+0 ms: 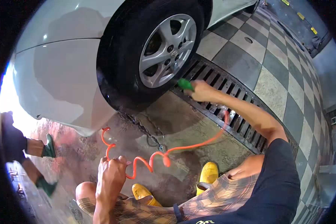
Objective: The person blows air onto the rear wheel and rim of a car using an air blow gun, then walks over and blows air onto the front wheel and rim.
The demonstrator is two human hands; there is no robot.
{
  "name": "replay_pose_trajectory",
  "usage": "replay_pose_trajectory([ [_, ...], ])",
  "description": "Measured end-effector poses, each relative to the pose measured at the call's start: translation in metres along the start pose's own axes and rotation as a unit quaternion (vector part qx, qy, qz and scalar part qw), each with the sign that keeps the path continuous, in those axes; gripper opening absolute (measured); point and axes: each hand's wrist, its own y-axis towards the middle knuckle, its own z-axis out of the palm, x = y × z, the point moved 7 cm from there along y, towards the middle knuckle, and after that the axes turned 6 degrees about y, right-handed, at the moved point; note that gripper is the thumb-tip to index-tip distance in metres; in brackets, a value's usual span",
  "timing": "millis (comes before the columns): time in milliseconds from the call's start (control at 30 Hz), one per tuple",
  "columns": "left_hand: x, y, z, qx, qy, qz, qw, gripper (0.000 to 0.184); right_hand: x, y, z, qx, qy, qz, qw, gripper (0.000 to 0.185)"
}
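Observation:
My right hand (200, 92) is closed around a green-ended tool (185, 84), held close to the lower rim of the silver alloy wheel (167, 52). The tool is slightly blurred and its kind is not clear. My left hand (112, 172) is closed on an orange coiled hose (140, 162) low in front of my knee. From there the hose loops across the wet floor and rises toward the drain grate below my right forearm. Its far end is hard to make out. The black tire (117, 63) stands in front of me under the white car body (63, 78).
A slotted metal drain grate (242, 125) runs beside the wheel. Checkered tiles (272, 82) lie beyond it. A dark chain-like strand (141, 127) lies on the concrete. My yellow boots (209, 172) are below. At the left another person in green boots (49, 146) is near the car.

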Motion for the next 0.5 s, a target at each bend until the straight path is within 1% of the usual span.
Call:
replay_pose_trajectory([
  [33, 0.001, 0.001, 0.0, 0.01, -0.003, -0.006, 1.0, 0.022, 0.012, -0.006, -0.004, -0.001, 0.0, -0.001, 1.0, 0.038],
  [67, 0.003, 0.001, 0.0, 0.009, 0.0, -0.006, 1.0, 0.022, 0.03, -0.012, 0.002, 0.039, -0.061, -0.068, 0.995, 0.038],
  [100, 0.002, -0.002, -0.001, -0.015, 0.034, 0.017, 0.999, 0.021, 0.046, -0.022, 0.015, 0.081, -0.119, -0.134, 0.98, 0.038],
  [133, -0.001, -0.005, -0.003, -0.038, 0.065, 0.038, 0.996, 0.02, 0.058, -0.03, 0.005, -0.056, -0.007, -0.11, 0.992, 0.04],
  [167, -0.001, -0.006, -0.004, -0.035, 0.065, 0.036, 0.997, 0.02, 0.069, -0.035, 0.001, -0.053, -0.005, -0.11, 0.993, 0.04],
  [233, 0.005, -0.001, -0.001, 0.034, 0.049, -0.023, 0.998, 0.02, 0.094, -0.045, 0.008, 0.093, -0.044, -0.17, 0.98, 0.04],
  [267, 0.0, 0.003, -0.009, 0.015, -0.001, -0.006, 1.0, 0.026, 0.085, -0.046, 0.015, 0.143, -0.127, -0.162, 0.968, 0.038],
  [300, 0.0, 0.001, -0.008, 0.017, 0.001, -0.005, 1.0, 0.026, 0.089, -0.048, 0.02, 0.142, -0.124, -0.162, 0.969, 0.038],
  [333, 0.0, -0.001, -0.008, 0.011, 0.012, -0.009, 1.0, 0.026, 0.095, -0.048, 0.005, 0.016, -0.061, -0.136, 0.989, 0.037],
  [367, 0.001, -0.003, -0.007, 0.006, 0.02, -0.015, 1.0, 0.026, 0.096, -0.052, -0.011, -0.108, 0.0, -0.106, 0.989, 0.037],
  [400, 0.002, -0.002, -0.007, 0.024, 0.034, -0.028, 0.999, 0.025, 0.094, -0.047, -0.007, -0.027, -0.036, -0.088, 0.995, 0.038],
  [433, 0.001, -0.002, -0.007, 0.022, 0.032, -0.031, 0.999, 0.025, 0.075, -0.038, 0.007, 0.08, -0.14, -0.121, 0.979, 0.037],
  [467, 0.0, -0.002, -0.006, 0.027, 0.032, -0.026, 0.999, 0.023, 0.048, -0.028, 0.012, 0.094, -0.18, -0.078, 0.976, 0.039],
  [500, 0.001, -0.002, -0.006, 0.033, 0.036, -0.02, 0.999, 0.021, 0.037, -0.026, 0.016, 0.107, -0.215, -0.034, 0.97, 0.042],
])
